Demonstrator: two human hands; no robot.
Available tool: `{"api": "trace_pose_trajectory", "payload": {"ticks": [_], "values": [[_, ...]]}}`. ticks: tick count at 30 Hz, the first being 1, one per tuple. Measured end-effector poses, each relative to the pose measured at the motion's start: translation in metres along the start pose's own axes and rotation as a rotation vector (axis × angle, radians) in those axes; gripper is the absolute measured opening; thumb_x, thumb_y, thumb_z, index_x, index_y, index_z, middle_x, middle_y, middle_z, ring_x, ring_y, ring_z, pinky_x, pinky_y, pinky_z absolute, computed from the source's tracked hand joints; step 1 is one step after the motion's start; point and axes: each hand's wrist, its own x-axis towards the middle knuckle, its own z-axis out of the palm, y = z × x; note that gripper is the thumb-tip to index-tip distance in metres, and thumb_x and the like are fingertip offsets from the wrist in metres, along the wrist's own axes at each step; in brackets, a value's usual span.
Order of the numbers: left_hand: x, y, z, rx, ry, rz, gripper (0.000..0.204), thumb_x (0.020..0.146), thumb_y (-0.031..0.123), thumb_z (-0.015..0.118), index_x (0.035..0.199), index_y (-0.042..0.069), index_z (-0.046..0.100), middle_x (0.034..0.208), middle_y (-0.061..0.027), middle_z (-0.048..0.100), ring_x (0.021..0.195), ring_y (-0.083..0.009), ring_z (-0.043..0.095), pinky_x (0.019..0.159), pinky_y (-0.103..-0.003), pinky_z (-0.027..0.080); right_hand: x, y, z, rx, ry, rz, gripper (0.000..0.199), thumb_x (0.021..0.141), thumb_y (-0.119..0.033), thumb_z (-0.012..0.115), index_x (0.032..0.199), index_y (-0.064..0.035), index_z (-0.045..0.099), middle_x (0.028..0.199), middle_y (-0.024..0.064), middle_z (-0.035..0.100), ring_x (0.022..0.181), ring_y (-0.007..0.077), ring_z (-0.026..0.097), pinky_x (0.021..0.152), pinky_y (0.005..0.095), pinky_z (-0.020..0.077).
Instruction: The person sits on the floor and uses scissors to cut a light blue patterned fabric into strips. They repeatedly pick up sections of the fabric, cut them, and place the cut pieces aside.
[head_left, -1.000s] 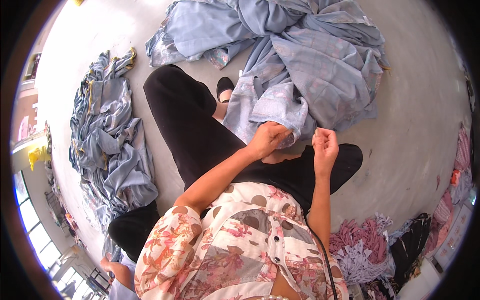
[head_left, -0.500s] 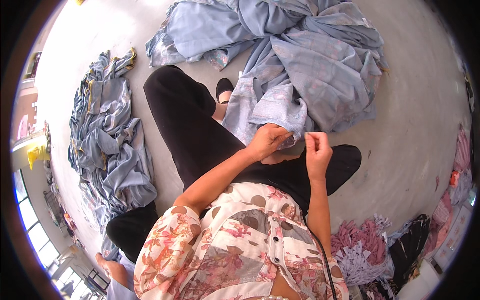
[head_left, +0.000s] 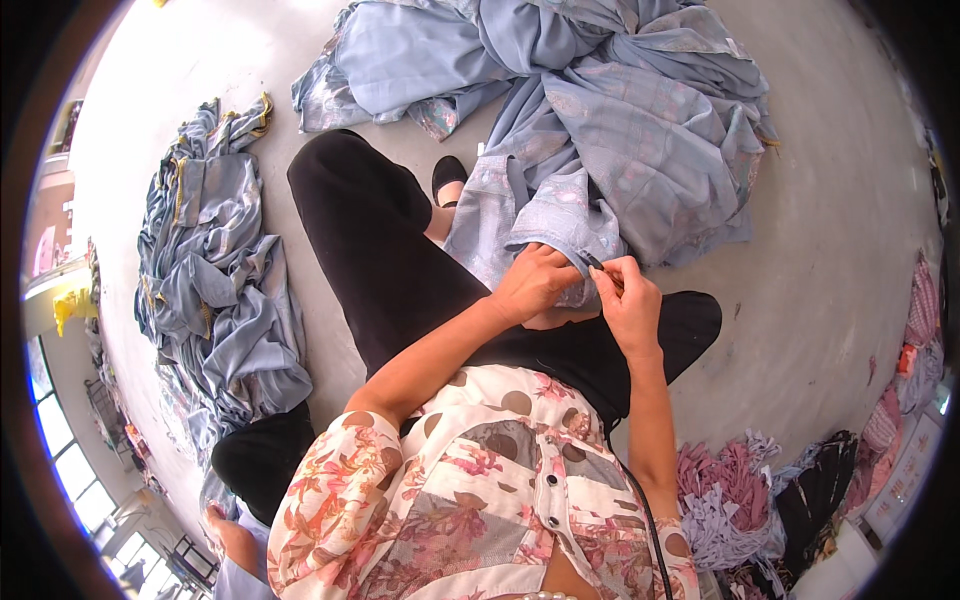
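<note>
Left hand [head_left: 533,284] pinched the edge of the blue patterned cloth [head_left: 556,215] at frame centre; right hand [head_left: 630,308] pinched a small dark tool [head_left: 591,262], its tip by that edge. Edge work looked mid-way; blue pile [head_left: 215,290], left of frame: done or waiting, couldn't tell.

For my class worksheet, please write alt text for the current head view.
The left hand holds the edge of some patterned blue cloth; the right hand holds a small dark object at that edge. A larger blue cloth heap lies beyond, and another blue pile lies on the left.
</note>
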Motion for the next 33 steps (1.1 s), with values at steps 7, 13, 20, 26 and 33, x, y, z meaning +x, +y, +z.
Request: {"api": "trace_pose_trajectory", "payload": {"ticks": [7,13,20,26,33], "values": [[-0.001,0.004,0.002,0.037,-0.021,0.025,0.017,0.065,0.012,0.059,0.081,0.012,0.063,0.084,-0.0049,0.059,0.087,-0.0237,0.056,0.076,-0.038,0.04,-0.004,0.01,0.011,-0.012,0.135,0.08,0.018,0.083,-0.017,0.066,0.083,-0.002,0.055,0.066,0.0105,0.062,0.055,0.0189,0.059,0.051,0.0311,0.045],[-0.001,0.0,0.004,0.017,0.083,0.016,0.027,0.063,0.008,0.061,0.089,0.012,0.065,0.087,-0.0055,0.058,0.088,-0.0265,0.056,0.08,-0.039,0.042,-0.018,0.02,-0.002,0.191,0.06,0.203,0.019,0.085,-0.015,0.065,0.089,0.001,0.057,0.069,0.0078,0.062,0.059,0.0109,0.057,0.054,0.0257,0.0451],[-0.001,0.003,0.006,0.024,0.038,0.026,0.028,0.065,0.008,0.059,0.092,0.013,0.066,0.09,-0.0052,0.059,0.091,-0.0256,0.056,0.079,-0.038,0.041,-0.01,0.006,0.007,-0.039,0.053,0.044,0.019,0.083,-0.016,0.066,0.086,-0.0003,0.055,0.07,0.0089,0.063,0.059,0.0138,0.058,0.055,0.0273,0.0463],[-0.002,0.004,0.006,0.019,0.026,0.002,0.02,0.065,0.009,0.06,0.084,0.012,0.065,0.085,-0.0058,0.058,0.087,-0.0255,0.056,0.078,-0.037,0.041,-0.013,0.03,0.012,0.44,0.326,0.275,0.019,0.084,-0.018,0.066,0.089,-0.0028,0.055,0.069,-0.0004,0.057,0.058,0.0074,0.051,0.052,0.0226,0.0404],[0.0,0.007,0.009,-0.118,-0.017,-0.076,0.01,0.065,0.008,0.062,0.075,0.01,0.063,0.078,-0.0088,0.057,0.079,-0.0303,0.055,0.072,-0.039,0.041,-0.009,0.012,0.023,0.289,0.073,0.183,0.013,0.081,-0.005,0.067,0.087,0.0004,0.058,0.066,-0.0064,0.047,0.058,0.0004,0.039,0.05,0.0174,0.0333]]}}
